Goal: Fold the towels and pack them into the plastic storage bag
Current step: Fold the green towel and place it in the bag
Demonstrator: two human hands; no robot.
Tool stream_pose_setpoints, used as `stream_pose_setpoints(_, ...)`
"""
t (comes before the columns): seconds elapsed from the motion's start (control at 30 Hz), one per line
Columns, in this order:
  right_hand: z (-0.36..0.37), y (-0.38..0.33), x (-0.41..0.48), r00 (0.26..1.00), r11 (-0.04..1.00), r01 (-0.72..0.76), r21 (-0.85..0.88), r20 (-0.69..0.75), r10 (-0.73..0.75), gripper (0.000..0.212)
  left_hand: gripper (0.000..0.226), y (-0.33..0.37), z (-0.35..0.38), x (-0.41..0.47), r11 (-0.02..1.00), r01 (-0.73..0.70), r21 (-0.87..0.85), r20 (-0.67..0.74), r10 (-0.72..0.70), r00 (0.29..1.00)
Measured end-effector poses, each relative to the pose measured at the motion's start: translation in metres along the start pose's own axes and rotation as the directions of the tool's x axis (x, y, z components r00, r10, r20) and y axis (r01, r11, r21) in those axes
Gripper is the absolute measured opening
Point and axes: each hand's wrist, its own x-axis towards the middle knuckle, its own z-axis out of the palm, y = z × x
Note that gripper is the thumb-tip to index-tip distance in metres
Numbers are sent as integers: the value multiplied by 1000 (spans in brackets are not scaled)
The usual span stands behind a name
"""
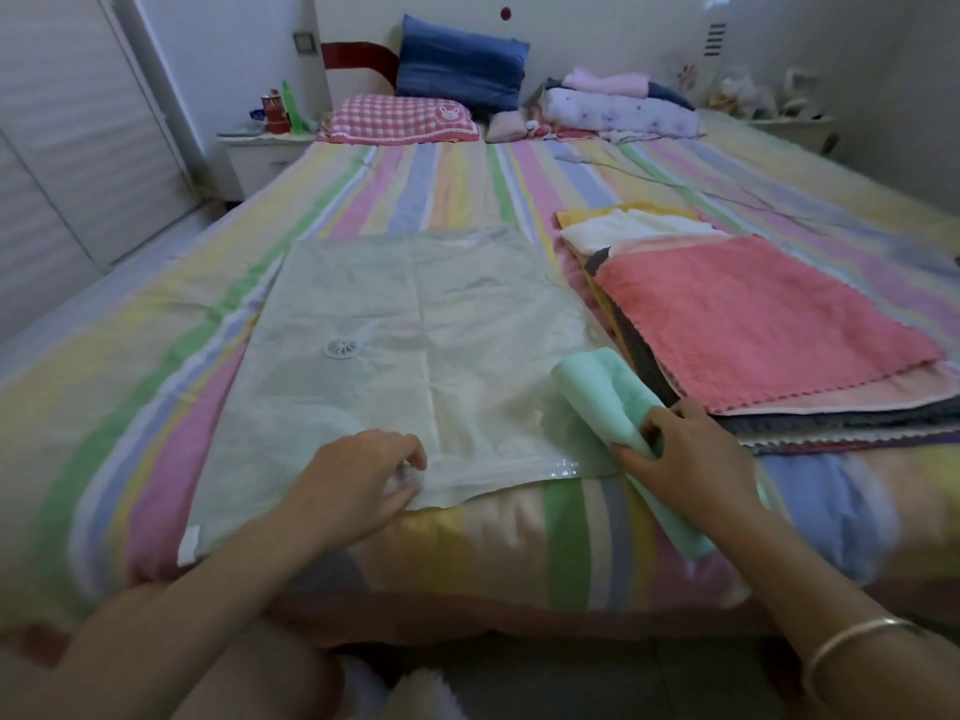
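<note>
Striped sheet under all. Clear plastic storage bag flat, centre-left. Towel stack right of bag, pink on top. Folded mint towel over bag's near-right corner, right hand fingers clamped on it. Left hand fingers curled, pinching bag's near edge.

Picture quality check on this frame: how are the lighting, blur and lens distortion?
Head view: dim, bluish light, darkest along the bottom; wide-angle bowing curves the edges of the striped bed; the left hand smears with motion at the plastic storage bag; the right hand gripping the mint-green towel looks sharper; small glare on the bag's near edge.
</note>
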Motion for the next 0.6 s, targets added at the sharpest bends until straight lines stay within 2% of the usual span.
stream_pose_setpoints(0.1,-11,-9,-5,998,993,44,111,-54,-38,37,17,-8,-4,0,967,129,-221,9,-130,991)
stream_pose_setpoints(0.17,-22,-21,-15,975,947,178,269,-179,-133,34,7,-13,-4,3,883,233,-409,32,-241,970)
stream_pose_setpoints(0.23,-34,-40,-28,901,861,387,330,-333,-277,34,7,-12,-7,6,715,333,-614,104,-345,933)
stream_pose_setpoints(0.3,-36,-55,-41,793,788,575,222,-386,-471,35,9,-8,-10,7,504,376,-777,149,-434,889)
stream_pose_setpoints(0.37,-28,-62,-45,722,741,668,62,-295,-626,34,11,-4,-16,8,366,368,-855,148,-508,848)
stream_pose_setpoints(0.4,-22,-62,-46,718,735,678,1,-214,-662,32,14,-2,-20,9,327,352,-877,135,-536,833)
stream_pose_setpoints(0.5,-4,-58,-48,814,812,581,-66,11,-581,32,18,2,-35,11,269,261,-927,60,-580,812)
stream_pose_setpoints(0.6,4,-64,-52,876,874,481,-71,58,-478,33,18,12,-49,12,318,147,-937,-59,-555,830)
